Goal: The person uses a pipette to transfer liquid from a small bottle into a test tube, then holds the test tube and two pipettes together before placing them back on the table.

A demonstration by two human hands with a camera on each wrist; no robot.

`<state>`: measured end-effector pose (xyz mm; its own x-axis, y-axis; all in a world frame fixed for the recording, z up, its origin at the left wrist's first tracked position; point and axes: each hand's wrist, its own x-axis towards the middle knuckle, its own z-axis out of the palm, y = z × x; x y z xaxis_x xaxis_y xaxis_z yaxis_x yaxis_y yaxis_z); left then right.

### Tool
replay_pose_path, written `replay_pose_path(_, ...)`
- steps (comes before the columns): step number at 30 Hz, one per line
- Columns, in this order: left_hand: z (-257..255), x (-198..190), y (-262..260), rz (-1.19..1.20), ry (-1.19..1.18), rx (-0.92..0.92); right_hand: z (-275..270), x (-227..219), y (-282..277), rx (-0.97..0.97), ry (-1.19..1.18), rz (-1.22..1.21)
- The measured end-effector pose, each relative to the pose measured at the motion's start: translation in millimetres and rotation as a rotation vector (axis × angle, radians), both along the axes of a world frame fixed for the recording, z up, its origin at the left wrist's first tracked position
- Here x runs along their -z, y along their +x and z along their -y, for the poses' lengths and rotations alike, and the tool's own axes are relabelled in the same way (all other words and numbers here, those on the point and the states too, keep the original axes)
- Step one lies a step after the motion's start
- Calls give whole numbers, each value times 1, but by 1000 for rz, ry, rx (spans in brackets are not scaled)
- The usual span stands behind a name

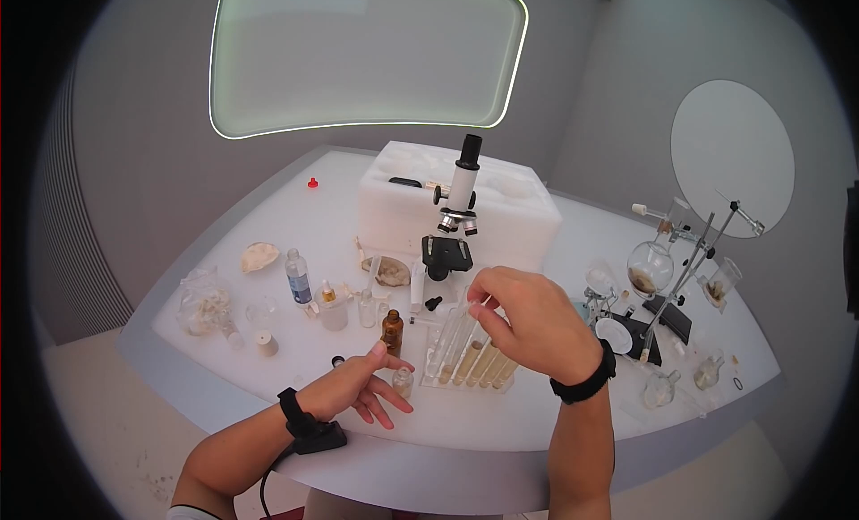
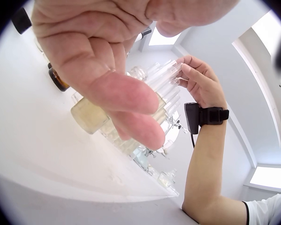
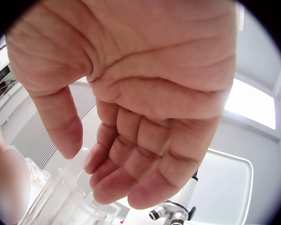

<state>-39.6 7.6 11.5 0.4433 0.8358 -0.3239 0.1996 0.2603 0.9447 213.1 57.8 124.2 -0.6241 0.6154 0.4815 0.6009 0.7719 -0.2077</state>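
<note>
Left hand: fingers loosely spread, nothing gripped; contact with the vial unclear.
Glass vial (image 1: 403,383): beside the left hand's (image 1: 358,392) fingertips, partly covered in the left wrist view.
Right hand (image 1: 534,328): bent downward, thumb and finger pinching the test tube's top.
Test tube (image 3: 70,174): among others; lower end indistinct.

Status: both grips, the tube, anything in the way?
Right grip pinching a clear test tube near its top, at the rack. Left grip empty, beside the small vial. Vial close to rack; possible knock hazard.
</note>
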Motion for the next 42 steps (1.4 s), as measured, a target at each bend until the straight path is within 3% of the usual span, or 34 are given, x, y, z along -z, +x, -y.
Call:
replay_pose_path(6,0,0,0,-4,0,7,3,-8,-2,-11,16,-46)
replay_pose_path(15,0,1,0,-1,2,3,3,-11,-7,-70,44,-329)
replay_pose_path(26,-2,4,-2,23,-2,10,-1,-11,-12,-60,279,-675)
replay_pose_path(42,-3,4,-2,3,-16,20,-9,-9,-8,-1,311,-796)
